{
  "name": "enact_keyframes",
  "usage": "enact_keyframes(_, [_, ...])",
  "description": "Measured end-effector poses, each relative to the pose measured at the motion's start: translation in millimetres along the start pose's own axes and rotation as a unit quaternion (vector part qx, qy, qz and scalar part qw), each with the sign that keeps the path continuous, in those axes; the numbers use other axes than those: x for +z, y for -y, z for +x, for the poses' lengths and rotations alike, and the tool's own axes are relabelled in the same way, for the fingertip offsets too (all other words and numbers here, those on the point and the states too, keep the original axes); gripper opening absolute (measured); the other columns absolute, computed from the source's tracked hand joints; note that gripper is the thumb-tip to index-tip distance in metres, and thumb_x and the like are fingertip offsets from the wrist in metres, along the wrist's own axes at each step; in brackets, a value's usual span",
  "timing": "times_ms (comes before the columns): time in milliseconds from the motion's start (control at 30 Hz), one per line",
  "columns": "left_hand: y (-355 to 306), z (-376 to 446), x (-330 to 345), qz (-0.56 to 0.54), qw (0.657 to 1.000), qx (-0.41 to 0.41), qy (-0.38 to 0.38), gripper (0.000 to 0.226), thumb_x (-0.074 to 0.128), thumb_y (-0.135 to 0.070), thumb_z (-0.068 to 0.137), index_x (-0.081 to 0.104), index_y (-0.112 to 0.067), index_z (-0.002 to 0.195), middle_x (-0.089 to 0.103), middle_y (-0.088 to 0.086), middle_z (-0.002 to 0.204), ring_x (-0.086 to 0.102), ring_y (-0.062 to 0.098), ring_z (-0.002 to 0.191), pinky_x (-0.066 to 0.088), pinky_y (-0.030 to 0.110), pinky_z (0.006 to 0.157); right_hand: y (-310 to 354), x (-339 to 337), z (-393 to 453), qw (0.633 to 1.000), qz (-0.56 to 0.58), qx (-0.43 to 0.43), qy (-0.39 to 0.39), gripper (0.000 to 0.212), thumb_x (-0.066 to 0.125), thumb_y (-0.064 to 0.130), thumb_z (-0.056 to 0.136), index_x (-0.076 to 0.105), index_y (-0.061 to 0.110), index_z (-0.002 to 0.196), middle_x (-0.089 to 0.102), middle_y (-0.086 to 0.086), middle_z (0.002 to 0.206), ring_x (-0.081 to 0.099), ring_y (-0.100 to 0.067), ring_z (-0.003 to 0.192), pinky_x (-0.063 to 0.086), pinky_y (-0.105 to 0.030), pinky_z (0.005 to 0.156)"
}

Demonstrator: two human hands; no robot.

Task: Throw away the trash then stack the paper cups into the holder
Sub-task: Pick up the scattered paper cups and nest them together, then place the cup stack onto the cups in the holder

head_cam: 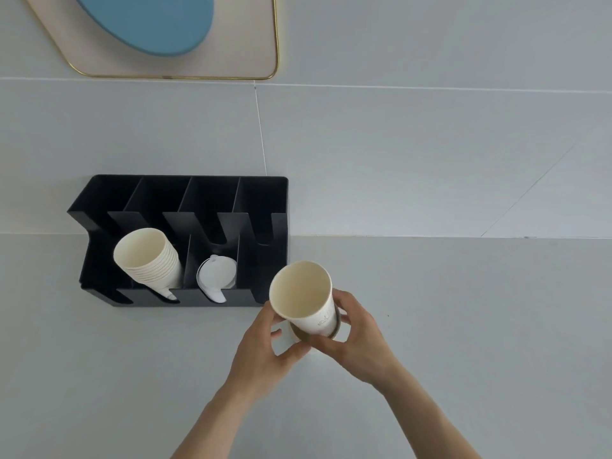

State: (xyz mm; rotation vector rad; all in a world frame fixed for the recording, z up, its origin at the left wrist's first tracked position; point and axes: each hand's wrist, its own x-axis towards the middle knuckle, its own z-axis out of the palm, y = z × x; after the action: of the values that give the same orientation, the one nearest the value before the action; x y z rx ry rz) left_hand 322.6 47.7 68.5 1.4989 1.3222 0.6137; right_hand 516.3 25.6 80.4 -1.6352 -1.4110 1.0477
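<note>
A white paper cup (303, 293) is held tilted just right of the black holder (185, 200), its mouth facing up toward me. My left hand (268, 349) grips its lower left side. My right hand (361, 339) wraps around its base from the right. A dark ring shows around the cup's base between my fingers; I cannot tell what it is. In the holder's second compartment from the left lies a stack of several nested paper cups (149, 260). The compartment to its right holds white plastic lids (217, 276).
The holder stands on a pale grey counter against a grey tiled wall (414, 160). A pink panel with a gold rim (258, 54) and a blue oval shape (155, 21) hangs on the wall above. The holder's leftmost and rightmost compartments look empty.
</note>
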Motion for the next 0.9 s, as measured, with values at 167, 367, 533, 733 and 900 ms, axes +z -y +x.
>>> enact_keyframes(167, [-16.8,-5.9,-6.6,-0.108,0.994,-0.017,0.011,0.070,0.066,-0.037,0.067,0.051,-0.046,0.135,0.061,-0.028,0.132,0.054,-0.004,0.130,0.047,0.030,0.105,-13.5,1.4,-2.8,1.000,-0.003,0.008,0.026,0.079,0.089,0.027,0.074,0.050,0.040,0.141,0.056,0.019,0.140,0.054,-0.006,0.130,0.051,-0.039,0.108])
enact_keyframes(367, [-22.7,-2.2,-9.5,-0.119,0.991,-0.057,-0.025,0.052,0.059,-0.057,0.082,0.057,-0.048,0.133,0.064,-0.031,0.128,0.060,-0.004,0.124,0.047,0.039,0.111,-7.5,-17.7,-5.2,0.990,0.073,0.076,0.090,0.088,0.086,0.040,0.080,0.037,0.041,0.153,0.050,0.024,0.145,0.050,0.007,0.131,0.050,-0.023,0.101])
enact_keyframes(533, [-18.5,0.6,-2.5,-0.068,0.993,-0.088,-0.041,0.036,0.066,-0.039,0.089,0.060,-0.049,0.123,0.070,-0.026,0.118,0.066,-0.003,0.111,0.055,0.046,0.102,-5.8,-22.2,5.0,0.986,0.094,0.136,0.018,0.044,0.072,0.028,0.094,0.061,0.040,0.135,0.067,0.007,0.128,0.068,-0.009,0.109,0.060,-0.038,0.092])
enact_keyframes(733, [-21.9,-0.5,-0.4,-0.130,0.974,-0.182,-0.038,0.029,0.071,-0.025,0.095,0.065,-0.030,0.123,0.074,0.001,0.116,0.073,0.018,0.103,0.063,0.042,0.089,-2.3,-27.2,10.1,0.969,0.149,0.196,-0.001,0.023,0.077,0.016,0.089,0.079,0.028,0.108,0.078,-0.003,0.099,0.075,-0.030,0.095,0.066,-0.038,0.076])
enact_keyframes(900, [-24.6,0.4,-1.1,-0.168,0.963,-0.204,-0.043,0.030,0.074,-0.017,0.093,0.066,-0.020,0.122,0.077,0.009,0.110,0.076,0.026,0.091,0.063,0.040,0.089,1.9,-29.3,10.0,0.959,0.157,0.235,0.015,0.019,0.076,0.014,0.089,0.079,0.025,0.104,0.080,-0.012,0.097,0.075,-0.036,0.096,0.066,-0.042,0.079])
